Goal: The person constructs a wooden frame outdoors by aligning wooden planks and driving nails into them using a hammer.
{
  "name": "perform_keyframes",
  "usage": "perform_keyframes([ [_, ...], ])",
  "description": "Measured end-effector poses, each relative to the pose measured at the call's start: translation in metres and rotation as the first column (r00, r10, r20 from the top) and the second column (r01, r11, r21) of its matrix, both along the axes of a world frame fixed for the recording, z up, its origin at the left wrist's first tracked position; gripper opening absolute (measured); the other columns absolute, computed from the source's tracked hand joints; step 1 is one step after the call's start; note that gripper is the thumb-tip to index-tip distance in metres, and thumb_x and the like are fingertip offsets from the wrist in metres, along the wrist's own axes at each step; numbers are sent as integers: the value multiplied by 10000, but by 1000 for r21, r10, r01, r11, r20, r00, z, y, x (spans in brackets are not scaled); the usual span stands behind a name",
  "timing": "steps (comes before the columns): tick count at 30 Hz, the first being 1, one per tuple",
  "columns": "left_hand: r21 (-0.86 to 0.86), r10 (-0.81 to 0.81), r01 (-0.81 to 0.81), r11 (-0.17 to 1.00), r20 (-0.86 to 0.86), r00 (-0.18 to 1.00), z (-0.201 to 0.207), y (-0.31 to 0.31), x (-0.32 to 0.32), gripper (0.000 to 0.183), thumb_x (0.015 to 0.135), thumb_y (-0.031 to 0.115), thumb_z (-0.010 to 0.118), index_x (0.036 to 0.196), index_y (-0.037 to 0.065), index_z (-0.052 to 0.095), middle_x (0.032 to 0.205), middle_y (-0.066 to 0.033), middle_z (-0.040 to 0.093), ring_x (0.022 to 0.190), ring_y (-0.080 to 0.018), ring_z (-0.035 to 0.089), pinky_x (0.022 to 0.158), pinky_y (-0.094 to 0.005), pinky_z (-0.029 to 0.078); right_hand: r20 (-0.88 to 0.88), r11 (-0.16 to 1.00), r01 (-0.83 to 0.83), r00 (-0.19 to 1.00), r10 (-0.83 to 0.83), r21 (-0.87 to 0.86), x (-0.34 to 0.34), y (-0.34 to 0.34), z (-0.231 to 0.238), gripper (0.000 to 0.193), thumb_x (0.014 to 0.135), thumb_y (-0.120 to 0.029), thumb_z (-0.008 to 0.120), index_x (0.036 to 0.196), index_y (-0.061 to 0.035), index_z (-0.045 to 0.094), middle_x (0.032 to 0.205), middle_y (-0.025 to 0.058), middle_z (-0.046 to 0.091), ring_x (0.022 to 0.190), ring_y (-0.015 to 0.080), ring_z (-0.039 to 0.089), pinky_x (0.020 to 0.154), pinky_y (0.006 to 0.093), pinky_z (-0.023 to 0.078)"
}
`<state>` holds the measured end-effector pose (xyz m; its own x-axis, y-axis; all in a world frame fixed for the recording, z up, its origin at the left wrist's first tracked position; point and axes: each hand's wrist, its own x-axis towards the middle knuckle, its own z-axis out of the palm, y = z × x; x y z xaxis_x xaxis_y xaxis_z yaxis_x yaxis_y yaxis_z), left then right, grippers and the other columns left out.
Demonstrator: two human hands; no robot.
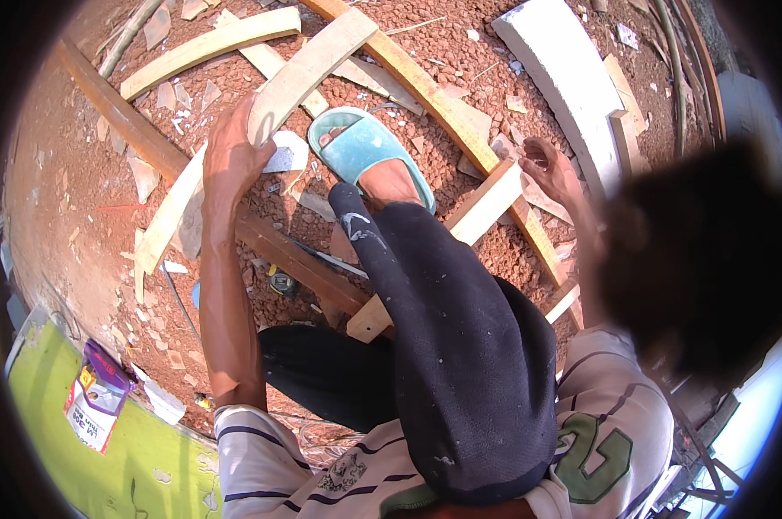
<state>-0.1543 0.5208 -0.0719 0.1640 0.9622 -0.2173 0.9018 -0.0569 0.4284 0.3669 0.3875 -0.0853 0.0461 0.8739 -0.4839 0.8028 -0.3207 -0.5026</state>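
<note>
Biggest worry here is the pale plank (313, 65) by the left hand (231, 160). It is gripped from one side with the fingers wrapped around the edge, up and left of the sandalled foot (369, 156), its far end reaching over toward an orange-brown beam (447, 104). Whether the pale length below the hand belongs to the same piece can't be told. If that grip is loosened, the plank could probably be dropped or swung onto the foot, and not much cover is given by an open sandal.

The right hand (555, 177) is held by the end of a light wooden bar (486, 203) that is partly hidden by the leg (477, 363). Its fingers are loosely curled; whether the wood is actually being pinched can't be told. If the bar is tugged, the leg could get knocked, and splinters could be picked up from rough edges. Footing looks iffy too, since the red soil is littered with broken shards (144, 177). The tape measure (283, 281) could easily be stepped on.

Writing-wise: dark print is carried by a purple-and-white packet (97, 402) on the green panel (153, 441), and a large green figure is shown on the striped shirt (594, 450). No label is spotted on the wood.
</note>
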Motion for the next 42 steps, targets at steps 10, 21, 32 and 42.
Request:
perform_keyframes([
  [10,-95,-152,149,984,-25,988,21,8,-57,765,761,157,761,1473,140,481,1440,-145,528,1361,-301,483,1169,-401,364,-56,978,-165,983,174,129,-134,118,0,739,839,-433,759,1369,19,512,1264,269,620,1167,385,624,1030,459,489],
  [21,-668,-172,52,743,-115,978,10,57,-108,847,709,326,818,1463,112,497,1455,-171,538,1324,-335,523,1102,-418,422,-64,976,-200,977,205,88,-157,154,-54,854,813,-370,736,1455,78,392,1321,319,573,1236,431,569,1068,450,441],
  [32,246,322,-230,942,-455,830,16,48,-188,551,908,202,677,1426,78,536,1386,-206,556,1298,-376,523,1090,-451,413,-175,984,-152,970,167,96,-148,152,-56,749,801,-346,753,1408,18,508,1182,274,661,1090,342,655,976,431,493],
  [42,108,-28,18,994,89,996,12,15,-22,751,825,156,746,1506,129,429,1418,-201,552,1285,-360,558,1106,-439,441,-408,975,223,890,-203,1,-67,105,-22,657,908,-379,694,1392,30,519,1291,218,636,1172,301,635,1002,381,495],
])
